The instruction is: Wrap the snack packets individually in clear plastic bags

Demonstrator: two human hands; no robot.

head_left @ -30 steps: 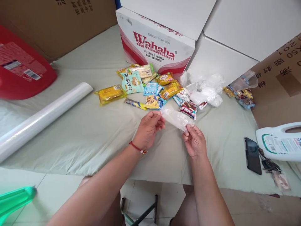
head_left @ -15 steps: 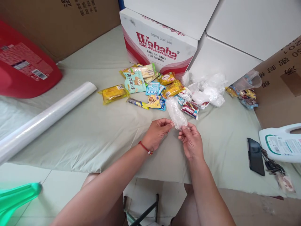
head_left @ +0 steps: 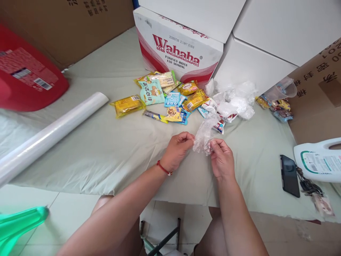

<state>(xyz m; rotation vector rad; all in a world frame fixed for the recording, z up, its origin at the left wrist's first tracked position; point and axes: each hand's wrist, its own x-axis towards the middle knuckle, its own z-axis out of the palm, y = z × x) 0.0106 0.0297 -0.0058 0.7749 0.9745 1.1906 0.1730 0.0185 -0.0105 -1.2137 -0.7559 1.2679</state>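
Note:
Between my two hands hangs a crumpled clear plastic bag (head_left: 204, 133). My left hand (head_left: 178, 149), with a red cord bracelet at the wrist, pinches the bag's left edge. My right hand (head_left: 222, 158) grips its right edge between thumb and fingers. Just beyond the bag lies a dark red snack packet (head_left: 220, 127), partly covered by it. Several wrapped snacks are heaped behind, among them a light green packet (head_left: 152, 91), a yellow-wrapped snack (head_left: 128, 106) and a cookie packet (head_left: 174, 113). More crumpled clear bags (head_left: 239, 99) lie to the right of the heap.
A white and red water carton (head_left: 178, 46) stands behind the snacks. At left are a plastic film roll (head_left: 53, 137) and a red jug (head_left: 29, 71). On the right lie a phone (head_left: 289, 176), keys (head_left: 307, 186), a white bottle (head_left: 319, 161) and a tipped plastic cup (head_left: 283, 89).
My right hand has moved slightly right, and the bag's held edge is spread wider between my hands. The bag now covers more of the dark red packet.

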